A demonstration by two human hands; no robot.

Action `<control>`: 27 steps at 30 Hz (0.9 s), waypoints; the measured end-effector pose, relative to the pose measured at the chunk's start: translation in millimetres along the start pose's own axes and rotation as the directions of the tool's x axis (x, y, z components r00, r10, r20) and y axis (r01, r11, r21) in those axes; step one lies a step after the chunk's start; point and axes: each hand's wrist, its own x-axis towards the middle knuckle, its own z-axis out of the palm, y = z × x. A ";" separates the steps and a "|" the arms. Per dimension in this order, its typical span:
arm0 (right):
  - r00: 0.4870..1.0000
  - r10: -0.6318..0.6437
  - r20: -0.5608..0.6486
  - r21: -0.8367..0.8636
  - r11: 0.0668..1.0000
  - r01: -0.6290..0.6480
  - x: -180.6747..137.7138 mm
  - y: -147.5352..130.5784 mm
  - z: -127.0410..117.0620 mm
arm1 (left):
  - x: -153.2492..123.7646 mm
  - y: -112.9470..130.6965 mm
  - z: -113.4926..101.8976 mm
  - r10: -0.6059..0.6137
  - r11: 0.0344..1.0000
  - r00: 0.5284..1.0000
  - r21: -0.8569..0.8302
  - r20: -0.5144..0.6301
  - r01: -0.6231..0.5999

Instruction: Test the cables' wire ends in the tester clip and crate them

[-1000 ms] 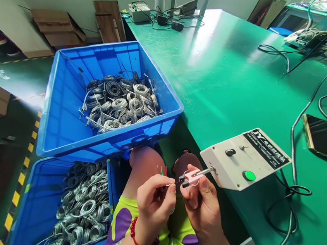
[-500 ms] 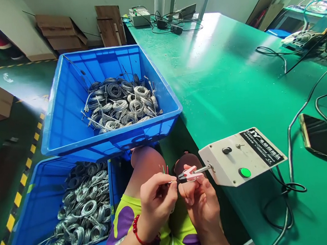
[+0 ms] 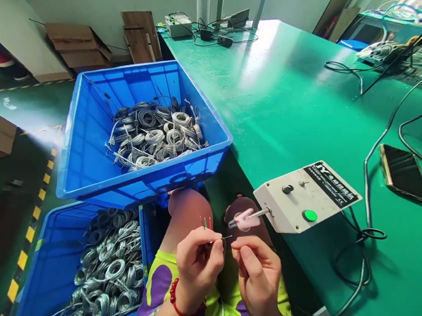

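Our left hand pinches thin multicoloured wires: likely light, bendy, fragile; best held near their base. Our right hand: fingertips pressed together, seemingly bare.

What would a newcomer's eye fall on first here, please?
Probably the upper blue bin of coiled cables, left of the green table. Next come the pale box with its bright green button at the table's edge, and the left hand, in the foreground, holding thin coloured wires.

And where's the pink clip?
In the head view, the pink clip sits below and slightly right of centre, at the end of the metal rod from the white control box, just above the right hand in the picture.
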 end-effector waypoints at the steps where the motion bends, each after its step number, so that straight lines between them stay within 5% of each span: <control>1: 1.000 0.021 0.006 -0.033 0.999 -0.021 -3.3 1.6 -1.6 | -0.4 0.4 -0.7 0.035 0.999 0.999 -0.002 0.020 -0.035; 6: 0.996 0.055 0.067 -0.061 0.997 -0.051 -12.8 3.3 -3.8 | 1.1 3.6 -1.7 0.153 0.988 0.982 -0.043 0.108 -0.150; 14: 0.992 0.122 0.037 0.013 0.992 -0.123 -6.0 -4.9 4.9 | 2.9 11.1 -7.3 0.058 0.983 0.978 -0.184 0.201 -0.021; 19: 0.992 0.123 0.002 -0.047 0.991 -0.123 -4.3 -6.8 5.8 | 6.9 11.8 -7.4 0.098 0.982 0.959 -0.183 0.265 -0.050; 27: 0.981 0.164 0.102 0.091 0.981 -0.174 27.5 -9.8 11.4 | 9.5 6.6 -6.2 0.065 0.994 0.980 -0.097 0.188 -0.047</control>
